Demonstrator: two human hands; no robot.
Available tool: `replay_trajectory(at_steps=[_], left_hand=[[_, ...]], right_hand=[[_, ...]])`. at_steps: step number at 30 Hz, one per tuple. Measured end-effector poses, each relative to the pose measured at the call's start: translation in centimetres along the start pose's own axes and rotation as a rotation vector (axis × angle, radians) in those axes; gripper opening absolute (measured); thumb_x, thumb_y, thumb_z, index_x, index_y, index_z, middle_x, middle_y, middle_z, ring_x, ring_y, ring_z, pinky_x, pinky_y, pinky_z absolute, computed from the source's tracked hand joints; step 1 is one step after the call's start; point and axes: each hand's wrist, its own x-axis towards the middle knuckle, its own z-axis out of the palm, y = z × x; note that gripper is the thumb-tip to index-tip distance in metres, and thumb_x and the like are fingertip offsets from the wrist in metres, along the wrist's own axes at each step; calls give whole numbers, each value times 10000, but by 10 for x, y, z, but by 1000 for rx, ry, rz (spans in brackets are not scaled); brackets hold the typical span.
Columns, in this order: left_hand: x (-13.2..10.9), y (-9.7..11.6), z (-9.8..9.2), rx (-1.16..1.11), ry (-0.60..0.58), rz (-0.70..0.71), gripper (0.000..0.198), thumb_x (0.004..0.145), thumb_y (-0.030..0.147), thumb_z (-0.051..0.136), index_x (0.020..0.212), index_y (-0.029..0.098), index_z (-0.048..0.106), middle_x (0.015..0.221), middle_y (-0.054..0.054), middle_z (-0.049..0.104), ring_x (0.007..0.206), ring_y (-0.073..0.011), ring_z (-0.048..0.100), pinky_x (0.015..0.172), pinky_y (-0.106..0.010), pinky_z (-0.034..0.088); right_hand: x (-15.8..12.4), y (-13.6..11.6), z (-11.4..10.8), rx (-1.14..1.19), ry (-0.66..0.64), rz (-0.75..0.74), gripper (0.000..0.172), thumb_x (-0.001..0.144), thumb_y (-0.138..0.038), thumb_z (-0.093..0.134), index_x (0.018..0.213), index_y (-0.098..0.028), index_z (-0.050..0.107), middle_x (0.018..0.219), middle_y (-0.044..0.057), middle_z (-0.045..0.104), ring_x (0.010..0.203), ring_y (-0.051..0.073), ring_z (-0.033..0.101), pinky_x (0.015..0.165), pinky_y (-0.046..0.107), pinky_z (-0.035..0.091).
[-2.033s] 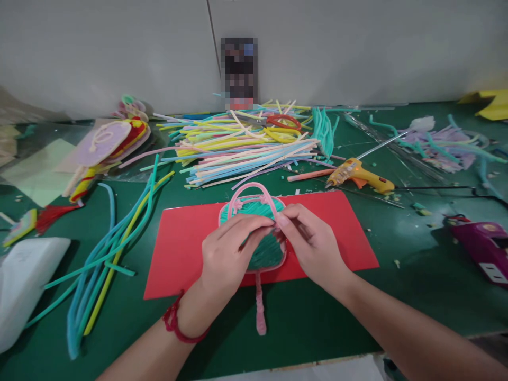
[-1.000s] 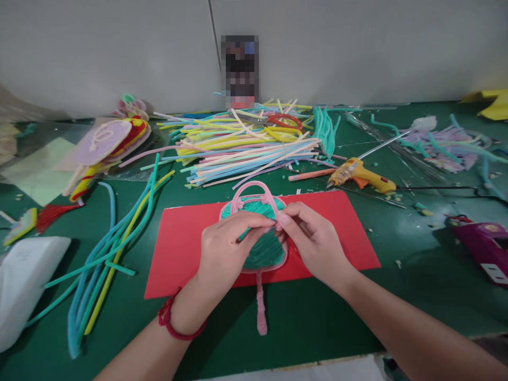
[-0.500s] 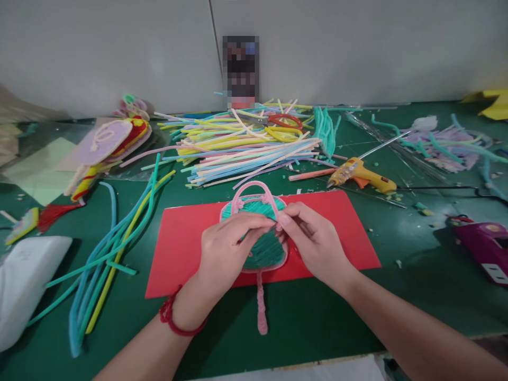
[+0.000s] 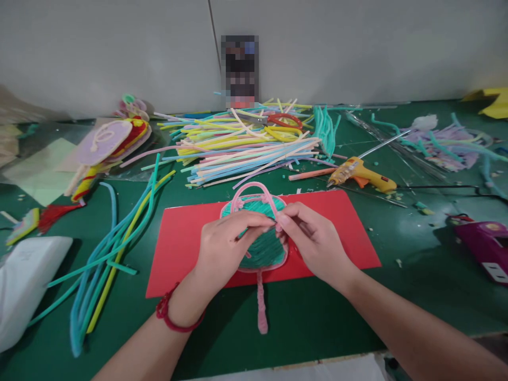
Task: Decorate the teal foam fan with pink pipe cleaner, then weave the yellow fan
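At nine o'clock from the teal fan (image 4: 268,253) lies a loose bundle of chenille stems (image 4: 91,266); at ten, a lilac fan (image 4: 106,151). The left hand (image 4: 222,248) has its fingertips together at the right's; I cannot tell whether they grip anything. The teal fan lies over red card (image 4: 174,248), handle at six o'clock, a pink chenille stem (image 4: 254,184) arching over its top. The right hand (image 4: 317,241) pinches that stem. A yellow glue gun (image 4: 369,175) sits at two o'clock.
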Motion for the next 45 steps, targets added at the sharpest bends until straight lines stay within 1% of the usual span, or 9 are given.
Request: replay_trajectory(at_steps=[6,11,15,21,25,30,33,39,45], left_hand=[[0,0,-3,-19,-15,-27,119,811,168,630,782,264,695,810,73,736,678,-111,689,409,-152,473],[3,0,-5,-39,-31,-19,115,825,213,620,757,267,695,784,69,737,718,-135,696,657,-225,564],[3,0,-5,-55,-37,-13,107,817,210,628,760,272,695,789,75,736,728,-130,693,696,-226,560],[1,0,-5,-89,19,-192,154,885,276,520,887,255,673,830,40,719,690,-118,673,472,-181,484],[-2,1,5,-34,-92,-202,180,909,301,451,833,193,574,773,6,660,639,-118,621,495,-205,443],[-8,0,15,106,-241,-166,267,954,299,301,755,198,447,689,6,553,601,-131,518,499,-238,358],[-9,-1,15,97,-242,-150,262,952,262,270,741,202,412,683,5,514,604,-136,483,519,-249,337],[-8,0,14,-24,-276,-199,249,954,318,294,765,205,409,721,2,497,639,-143,462,565,-265,356],[-4,0,15,-214,-263,-269,246,945,303,334,730,204,400,721,15,493,667,-137,472,607,-250,381]], right_hand=[[2,0,-4,-26,-34,-11,204,905,-344,480,778,-199,546,658,-28,533,518,63,520,473,168,455],[3,-1,-5,1,-60,11,184,903,-334,487,791,-202,548,661,-32,534,514,60,521,466,160,458],[3,-2,-6,-2,-74,3,182,903,-330,488,785,-201,542,673,-30,543,521,59,529,472,159,461],[2,2,-4,-55,11,-43,182,909,-329,472,787,-209,534,659,-33,533,512,69,524,478,182,450],[2,5,1,-171,60,-88,192,911,-316,456,763,-208,512,666,-25,527,540,82,513,498,200,427],[1,6,10,-273,80,-89,194,907,-300,443,749,-209,507,631,-29,514,530,90,474,482,208,383],[0,5,12,-245,41,-55,211,909,-323,436,752,-208,516,629,-27,525,530,96,492,484,214,391],[2,6,10,-310,94,-41,230,898,-345,450,711,-215,485,603,-22,495,513,107,478,480,231,385],[6,11,7,-88,0,78,292,886,-468,449,738,-223,509,597,-31,474,459,98,488,450,225,408]])
